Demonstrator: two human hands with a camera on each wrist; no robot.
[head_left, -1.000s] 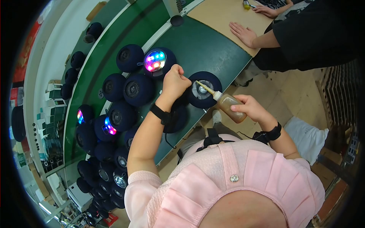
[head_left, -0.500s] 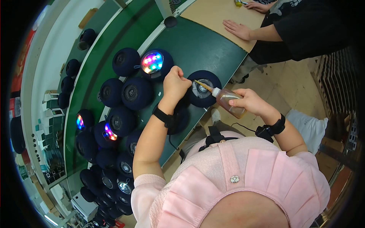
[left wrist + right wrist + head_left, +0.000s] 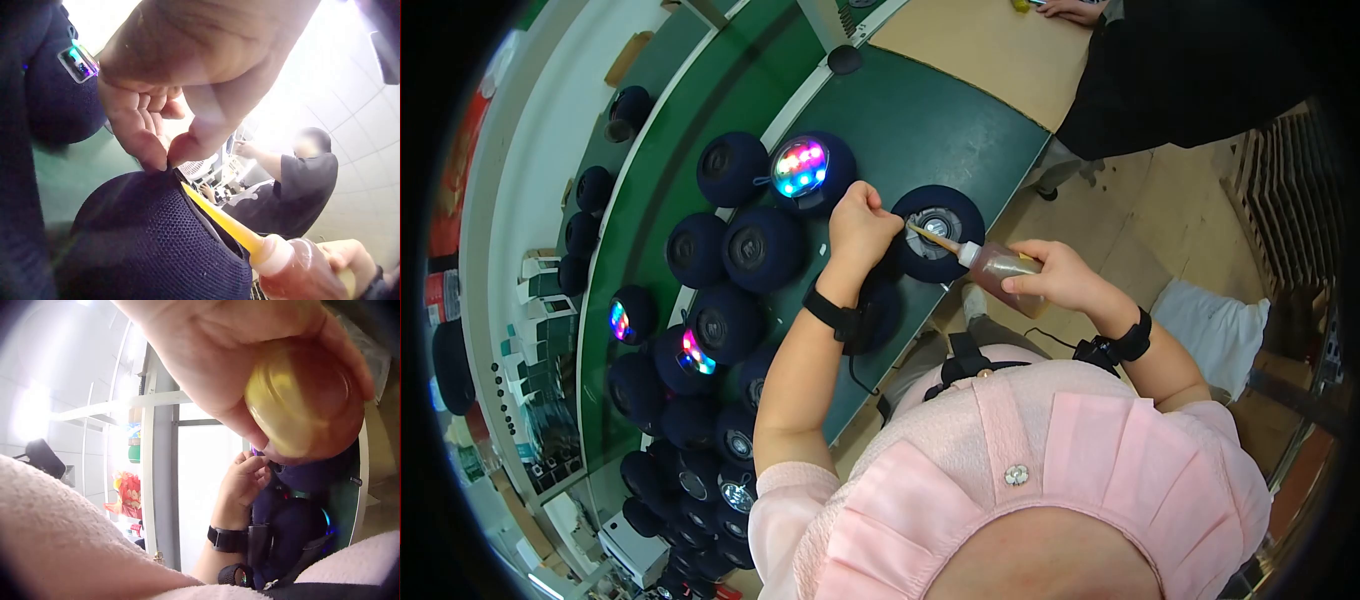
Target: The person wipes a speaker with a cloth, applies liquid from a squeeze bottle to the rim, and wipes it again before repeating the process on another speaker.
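Note:
A round dark-blue fabric-covered unit (image 3: pixel 958 262) lies on the green table, its round silvery centre facing up. My left hand (image 3: pixel 862 232) pinches the fabric edge of the unit (image 3: pixel 156 244) between thumb and fingertip, seen closely in the left wrist view. My right hand (image 3: pixel 1065 275) grips a squeeze bottle (image 3: pixel 1006 268) of amber-brown liquid. The bottle's long yellow nozzle (image 3: pixel 219 215) reaches to the inner side of that fabric edge, close to the left fingertips. In the right wrist view the bottle's base (image 3: pixel 306 400) fills the palm of my right hand (image 3: pixel 231 356).
Several similar dark-blue units (image 3: pixel 763 248) stand left of my left arm, some with coloured lights (image 3: pixel 800 167). A brown board (image 3: pixel 1000 60) covers the table's far end, where another person's hand (image 3: pixel 1072 10) rests. A white bag (image 3: pixel 1215 335) lies at the right.
The nozzle has shifted slightly along the near-left part of the unit's rim, and the bottle lies a little flatter. The other person's nearer hand has left the board.

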